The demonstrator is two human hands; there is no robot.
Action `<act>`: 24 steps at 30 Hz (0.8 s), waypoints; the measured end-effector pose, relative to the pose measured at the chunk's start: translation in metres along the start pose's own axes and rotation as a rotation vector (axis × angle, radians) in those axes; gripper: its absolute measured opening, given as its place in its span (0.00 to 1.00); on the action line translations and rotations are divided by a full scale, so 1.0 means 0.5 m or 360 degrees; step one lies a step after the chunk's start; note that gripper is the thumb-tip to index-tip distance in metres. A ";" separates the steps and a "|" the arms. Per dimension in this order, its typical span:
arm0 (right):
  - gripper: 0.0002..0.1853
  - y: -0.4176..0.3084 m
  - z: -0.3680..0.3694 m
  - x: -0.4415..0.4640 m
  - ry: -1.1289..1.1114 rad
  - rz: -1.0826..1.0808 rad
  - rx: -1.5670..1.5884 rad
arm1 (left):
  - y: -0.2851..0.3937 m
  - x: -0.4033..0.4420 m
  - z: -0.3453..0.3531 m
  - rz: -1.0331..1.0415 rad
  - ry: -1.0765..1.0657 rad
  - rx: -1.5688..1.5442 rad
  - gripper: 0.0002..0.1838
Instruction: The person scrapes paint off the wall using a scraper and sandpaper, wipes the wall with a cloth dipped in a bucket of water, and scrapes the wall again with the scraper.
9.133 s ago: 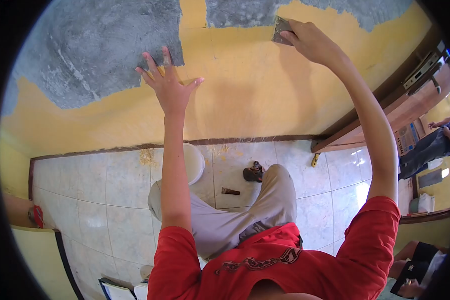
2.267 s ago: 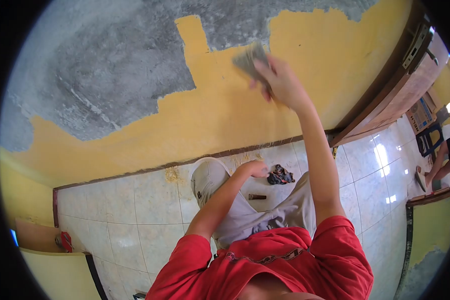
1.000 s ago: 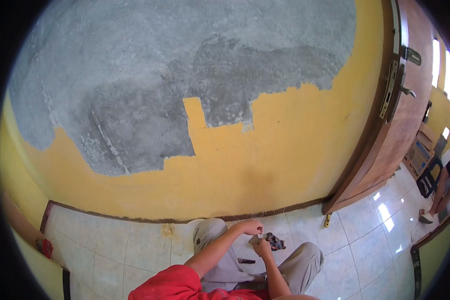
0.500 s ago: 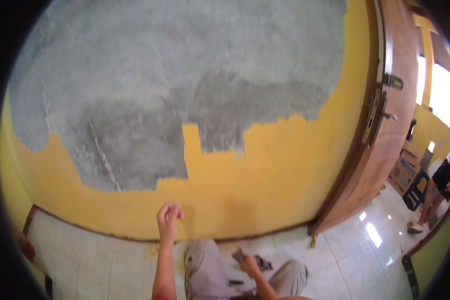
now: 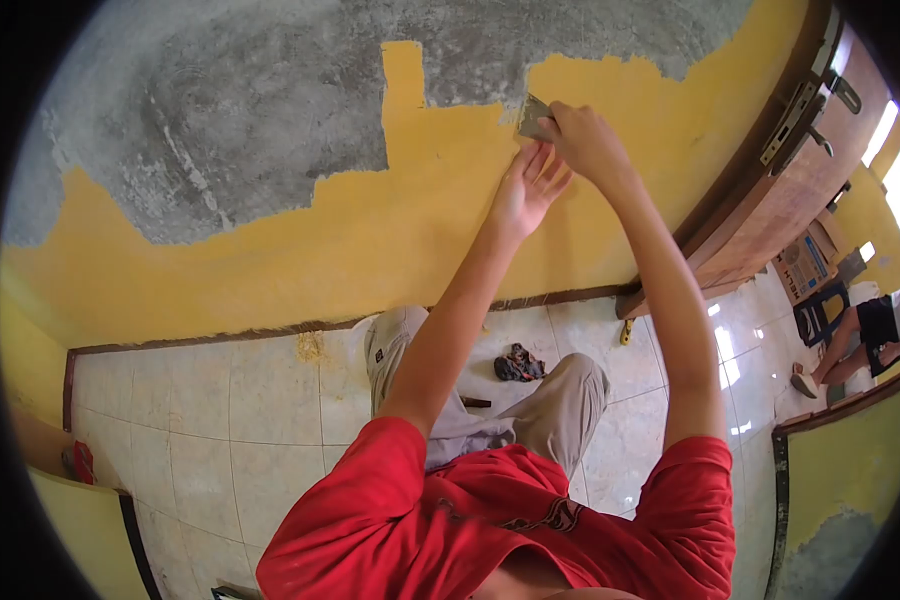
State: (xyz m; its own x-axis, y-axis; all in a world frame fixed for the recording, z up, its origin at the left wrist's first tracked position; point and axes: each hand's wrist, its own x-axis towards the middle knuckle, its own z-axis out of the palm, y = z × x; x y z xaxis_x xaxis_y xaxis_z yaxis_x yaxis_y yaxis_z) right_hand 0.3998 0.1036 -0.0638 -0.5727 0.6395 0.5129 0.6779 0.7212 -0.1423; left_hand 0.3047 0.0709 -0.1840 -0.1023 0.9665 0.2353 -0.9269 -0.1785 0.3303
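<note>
My right hand (image 5: 587,143) is closed on a scraper (image 5: 534,117), a flat greyish blade. The blade lies against the wall at the edge of the yellow paint (image 5: 460,160), just below bare grey plaster (image 5: 475,60). My left hand (image 5: 532,186) is held under the blade, palm up with fingers stretched out. Its fingertips are close to the wall and to my right hand; I cannot tell whether they touch the scraper.
A dark crumpled bundle (image 5: 519,363) and a dark handle-like piece (image 5: 476,402) lie near my legs on the tiled floor (image 5: 270,400). Yellow flakes (image 5: 312,347) lie by the wall. At right stand an open wooden door (image 5: 760,210), a cardboard box (image 5: 806,262) and another person (image 5: 875,335).
My right hand has risen from my lap with the scraper to the wall. My left hand has moved right and opened. The view has tilted downward.
</note>
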 end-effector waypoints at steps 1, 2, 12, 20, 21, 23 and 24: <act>0.15 -0.007 -0.012 0.011 -0.0047 -0.0036 -0.0167 | -0.007 0.018 0.015 -0.0009 0.0003 -0.0008 0.18; 0.15 -0.016 -0.019 0.021 -0.0053 -0.0031 -0.0175 | -0.013 0.035 0.030 0.0042 0.0075 -0.0144 0.16; 0.14 -0.070 -0.021 0.035 -0.0078 0.0099 -0.0295 | -0.044 0.091 0.035 0.0194 0.0015 -0.0604 0.13; 0.10 -0.069 -0.012 0.034 -0.0093 0.0261 -0.0253 | -0.025 0.077 0.030 0.0123 0.0045 -0.0544 0.13; 0.11 -0.063 -0.009 0.037 -0.0071 0.0240 -0.0274 | -0.019 0.074 0.037 0.0118 0.0134 -0.0454 0.14; 0.12 -0.054 0.006 0.033 -0.0078 0.0240 -0.0295 | -0.022 0.078 0.039 0.0128 0.0141 -0.0507 0.14; 0.15 -0.056 0.002 0.034 -0.0064 0.0209 -0.0317 | -0.026 0.082 0.039 0.0156 0.0133 -0.0556 0.14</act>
State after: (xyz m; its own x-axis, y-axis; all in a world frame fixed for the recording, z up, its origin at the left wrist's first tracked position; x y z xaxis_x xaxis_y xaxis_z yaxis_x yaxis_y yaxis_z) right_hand 0.3705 0.0944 -0.0518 -0.4888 0.7373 0.4663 0.8231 0.5669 -0.0335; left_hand 0.3198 0.1094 -0.1607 -0.2121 0.9623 0.1702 -0.9772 -0.2110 -0.0251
